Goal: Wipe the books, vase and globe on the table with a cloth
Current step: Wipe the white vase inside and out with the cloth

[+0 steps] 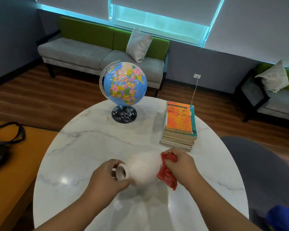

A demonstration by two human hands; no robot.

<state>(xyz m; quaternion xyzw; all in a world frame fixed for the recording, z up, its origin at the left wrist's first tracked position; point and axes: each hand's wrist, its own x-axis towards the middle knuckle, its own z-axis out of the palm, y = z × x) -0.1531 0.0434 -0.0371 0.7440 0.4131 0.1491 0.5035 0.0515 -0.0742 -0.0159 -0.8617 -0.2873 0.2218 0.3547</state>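
Observation:
A white vase (143, 169) is tipped on its side above the round marble table (83, 147), its mouth pointing left. My left hand (105, 179) grips the vase by its neck and rim. My right hand (182, 165) holds a bunched red cloth (168, 174) against the vase's base end. A blue globe (123, 84) on a dark stand sits at the table's far side. To the right of it lies a stack of several books (179, 124) with an orange cover on top.
A grey and green sofa (83, 52) with a white cushion stands under the window. Another seat (274, 99) is at the right. A dark bag (2, 147) lies on an orange surface at the left. A grey chair (257, 164) edges the table's right side.

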